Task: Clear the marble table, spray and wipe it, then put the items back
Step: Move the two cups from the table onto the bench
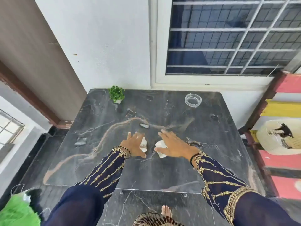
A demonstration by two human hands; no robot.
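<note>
Both hands are over the middle of the dark veined marble desk [211, 144] now, each reaching onto a small white patterned cup. The left hand [134, 146] has its fingers spread wide beside and over the left cup [143, 145], palm against its side but not yet closed round it. The right hand [175, 146] lies just as open across the right cup [160, 148], thumb along its near side. The two cups stand near each other, close to the desk's centre (blur makes it hard to say whether they are paper or ceramic).

They look light and thin-walled, so I'd judge a gentle wrap round the body, fingers on one side and thumb on the other, rather than a pinch at the rim. Squeeze hard and a paper cup would buckle; polished marble will let them slide.

At the far left corner sits a small green potted plant in a white pot [116, 94], and near the far right corner a clear round glass ashtray [193, 99], both still to be dealt with.
</note>
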